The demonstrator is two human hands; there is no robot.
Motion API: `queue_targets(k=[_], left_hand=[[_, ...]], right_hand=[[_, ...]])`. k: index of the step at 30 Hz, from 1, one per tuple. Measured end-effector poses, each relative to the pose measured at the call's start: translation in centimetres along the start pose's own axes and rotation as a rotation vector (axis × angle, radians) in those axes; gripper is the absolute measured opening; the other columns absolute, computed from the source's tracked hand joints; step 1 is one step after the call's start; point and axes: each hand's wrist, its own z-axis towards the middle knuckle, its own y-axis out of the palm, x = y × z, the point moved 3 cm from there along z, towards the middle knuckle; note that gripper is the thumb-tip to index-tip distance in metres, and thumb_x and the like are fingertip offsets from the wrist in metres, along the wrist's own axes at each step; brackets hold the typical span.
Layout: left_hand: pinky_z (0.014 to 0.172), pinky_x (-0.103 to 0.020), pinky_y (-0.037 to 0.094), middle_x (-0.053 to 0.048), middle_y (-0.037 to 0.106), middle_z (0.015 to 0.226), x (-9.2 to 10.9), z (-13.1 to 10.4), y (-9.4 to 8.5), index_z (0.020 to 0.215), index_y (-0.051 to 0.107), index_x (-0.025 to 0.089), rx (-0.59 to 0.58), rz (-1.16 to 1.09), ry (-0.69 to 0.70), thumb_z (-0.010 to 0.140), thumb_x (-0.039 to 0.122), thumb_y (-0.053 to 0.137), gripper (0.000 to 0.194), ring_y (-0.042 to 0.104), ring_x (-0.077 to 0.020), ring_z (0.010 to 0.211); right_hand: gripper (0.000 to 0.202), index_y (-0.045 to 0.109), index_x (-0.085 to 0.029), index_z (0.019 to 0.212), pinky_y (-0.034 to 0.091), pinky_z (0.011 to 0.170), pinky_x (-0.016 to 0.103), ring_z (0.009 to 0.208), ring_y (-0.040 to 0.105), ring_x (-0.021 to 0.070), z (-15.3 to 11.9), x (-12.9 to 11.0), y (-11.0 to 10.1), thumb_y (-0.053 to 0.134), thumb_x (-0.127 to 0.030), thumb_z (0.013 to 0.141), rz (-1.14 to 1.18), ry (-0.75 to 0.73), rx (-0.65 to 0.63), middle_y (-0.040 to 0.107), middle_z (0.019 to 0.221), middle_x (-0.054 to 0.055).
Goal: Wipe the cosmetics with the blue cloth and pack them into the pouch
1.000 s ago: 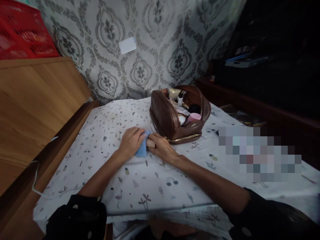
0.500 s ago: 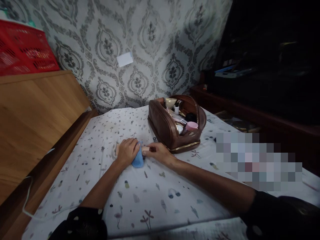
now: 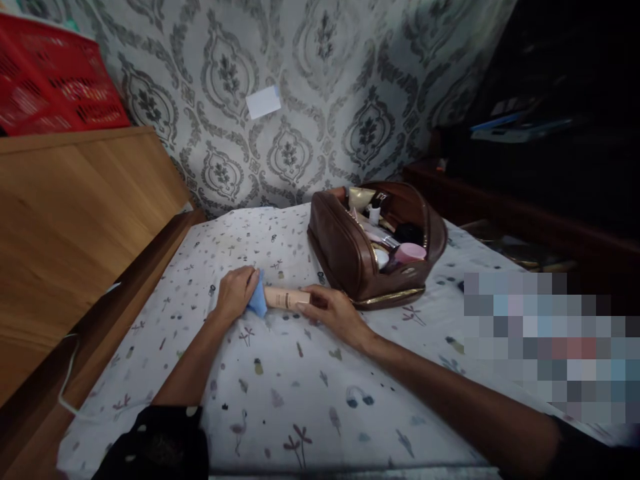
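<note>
A beige cosmetic tube with small printed text lies level between my two hands, low over the patterned sheet. My right hand grips its right end between thumb and fingers. Wrapped in my left hand is a blue cloth, which meets the tube's left end; that end is hidden by cloth and fingers. Just behind my right hand stands an unzipped brown makeup bag. Inside it are a pink-lidded jar, a gold tube, brushes and other cosmetics.
The white printed sheet spreads under everything. A wooden board borders it on the left, with a red basket on top. Patterned wallpaper rises behind. Dark furniture stands at right, near a blurred-out patch. A white cable runs at lower left.
My left hand and the cloth have slid left, away from my right hand, so more of the tube's printed side shows. The camera view has shifted slightly.
</note>
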Motion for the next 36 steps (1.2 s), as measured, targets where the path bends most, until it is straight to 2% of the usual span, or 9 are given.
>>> queue_targets(k=[2,5,7,9,12,20,28,33,36], left_hand=[[0.078,-0.034,0.047,-0.008,0.070,0.087,0.6,0.0,-0.7,0.088,0.063,0.020,0.104,0.008,-0.025,0.103,0.036,0.036,0.036,0.065,-0.0228,0.084],[0.085,-0.034,0.047,-0.009,0.072,0.102,3.1,-0.3,-1.7,0.108,0.063,0.019,0.203,-0.045,0.040,0.104,0.034,0.035,0.033,0.065,-0.0220,0.093],[0.089,-0.035,0.046,-0.009,0.071,0.106,5.5,-0.7,-1.7,0.114,0.063,0.020,0.153,-0.073,0.165,0.105,0.033,0.034,0.033,0.064,-0.0221,0.098],[0.090,-0.039,0.045,-0.010,0.071,0.104,7.8,-1.1,-1.2,0.115,0.063,0.020,0.032,-0.056,0.302,0.104,0.034,0.036,0.033,0.063,-0.0243,0.098],[0.086,-0.040,0.045,-0.012,0.070,0.098,9.4,-1.5,-0.3,0.111,0.065,0.018,-0.093,0.029,0.360,0.103,0.039,0.039,0.035,0.063,-0.0268,0.095],[0.077,-0.035,0.044,-0.009,0.073,0.088,6.4,-0.7,-0.8,0.092,0.067,0.017,-0.194,0.166,0.172,0.105,0.035,0.035,0.039,0.066,-0.0233,0.083],[0.064,-0.031,0.038,-0.009,0.076,0.083,3.9,-0.2,-1.7,0.080,0.069,0.020,-0.242,0.165,-0.067,0.104,0.040,0.035,0.047,0.068,-0.0239,0.076],[0.062,-0.031,0.038,-0.008,0.075,0.082,3.0,0.0,-2.3,0.080,0.069,0.022,-0.279,0.180,-0.162,0.101,0.044,0.042,0.041,0.068,-0.0254,0.078],[0.064,-0.032,0.041,-0.010,0.074,0.083,3.1,-0.2,-2.5,0.079,0.069,0.022,-0.283,0.241,-0.198,0.100,0.043,0.045,0.038,0.068,-0.0268,0.077]], right_hand=[[0.040,0.067,-0.016,0.109,0.047,0.053,0.026,0.056,0.057,0.0149,-0.1,0.1,0.1,0.068,-0.043,0.081,0.046,0.032,-0.015,0.062,0.066,-0.001],[0.038,0.067,-0.017,0.108,0.049,0.055,0.026,0.059,0.059,0.0153,-0.1,0.1,0.2,0.071,-0.038,0.077,0.048,0.005,0.023,0.064,0.068,-0.001],[0.032,0.068,-0.018,0.103,0.052,0.061,0.026,0.065,0.062,0.0161,0.0,0.0,0.1,0.071,-0.032,0.074,0.027,-0.032,0.053,0.066,0.073,0.000],[0.025,0.069,-0.018,0.097,0.054,0.065,0.027,0.071,0.064,0.0169,0.0,0.0,0.2,0.069,-0.027,0.074,0.011,-0.060,0.068,0.069,0.078,0.001],[0.018,0.069,-0.018,0.092,0.056,0.067,0.027,0.074,0.067,0.0174,0.1,0.1,0.2,0.066,-0.024,0.075,0.011,-0.071,0.062,0.071,0.083,0.002],[0.034,0.070,-0.018,0.107,0.058,0.079,0.033,0.084,0.071,0.0201,0.0,0.5,0.0,0.074,-0.029,0.075,0.057,-0.039,0.056,0.074,0.094,0.005],[0.037,0.075,-0.019,0.107,0.057,0.066,0.029,0.069,0.066,0.0156,0.0,0.1,-0.3,0.068,-0.047,0.084,0.084,-0.025,0.029,0.071,0.083,0.003],[0.038,0.074,-0.020,0.112,0.058,0.071,0.030,0.074,0.067,0.0161,0.0,0.4,-0.2,0.072,-0.041,0.081,0.087,-0.029,0.040,0.071,0.087,0.003],[0.044,0.070,-0.022,0.121,0.059,0.077,0.031,0.081,0.068,0.0162,0.0,0.5,-0.2,0.074,-0.033,0.079,0.062,-0.076,0.053,0.071,0.101,0.004]])
